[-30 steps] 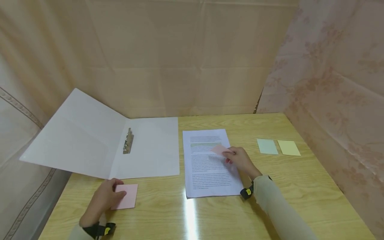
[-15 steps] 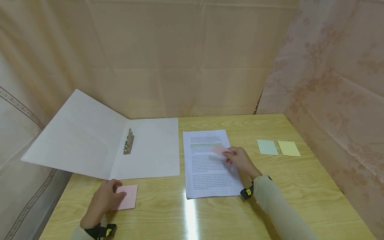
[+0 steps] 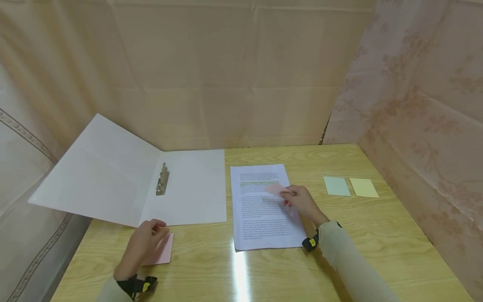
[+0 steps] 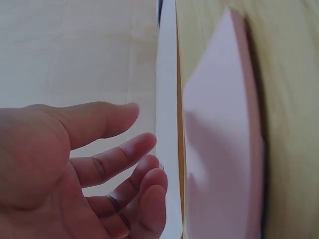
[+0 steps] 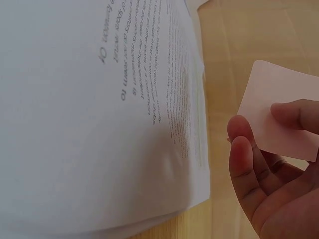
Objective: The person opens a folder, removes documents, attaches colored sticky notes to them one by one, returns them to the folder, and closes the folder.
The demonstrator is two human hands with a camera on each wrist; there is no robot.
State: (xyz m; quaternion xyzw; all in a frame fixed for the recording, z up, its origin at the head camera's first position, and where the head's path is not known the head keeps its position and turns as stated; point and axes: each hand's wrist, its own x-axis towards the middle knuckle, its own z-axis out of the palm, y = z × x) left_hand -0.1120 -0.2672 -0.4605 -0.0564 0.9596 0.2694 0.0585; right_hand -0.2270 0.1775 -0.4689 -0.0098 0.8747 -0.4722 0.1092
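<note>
Between thumb and fingers, my right hand [image 3: 303, 202] pinches a single pink sticky note [image 5: 279, 112], held above the printed sheets [image 3: 264, 226]. A green highlighted line crosses the upper text of the top page. At the front left, my left hand [image 3: 145, 243] hovers over a pink sticky note pad [image 3: 165, 251] on the table. In the left wrist view its fingers [image 4: 117, 157] are loosely bent, apart from the pad [image 4: 219, 124], with nothing between them. Behind that hand lies the white folder [image 3: 200, 188], its cover tilted up to the left.
A metal lever clip [image 3: 162, 180] is fixed inside the folder near its spine. A pale green note pad [image 3: 336, 186] and a yellow note pad [image 3: 364, 187] lie side by side at the right of the wooden table [image 3: 275, 277]. Curtains [image 3: 234, 75] hang behind and beside it.
My left hand has let go of the pink pad, lifting and shifting a little to the right above it. The right hand stays put with its note.
</note>
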